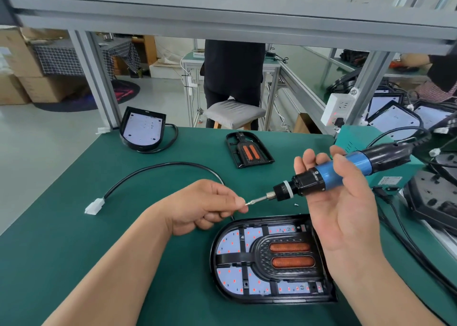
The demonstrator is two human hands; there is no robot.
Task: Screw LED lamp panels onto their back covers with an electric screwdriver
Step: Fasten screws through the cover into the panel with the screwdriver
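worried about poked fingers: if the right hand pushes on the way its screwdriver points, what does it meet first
The left hand, most likely: its fingertips pinch what looks like a screw at the tip of the bit, straight ahead of the right hand and screwdriver. One view leaves depth unsure.

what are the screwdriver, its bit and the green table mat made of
The electric screwdriver looks like plastic: a glossy blue barrel and a matte black nose. The bit is bare metal, silvery with bright glints. The table mat is probably rubber or vinyl: flat matte green, no weave or shine visible.
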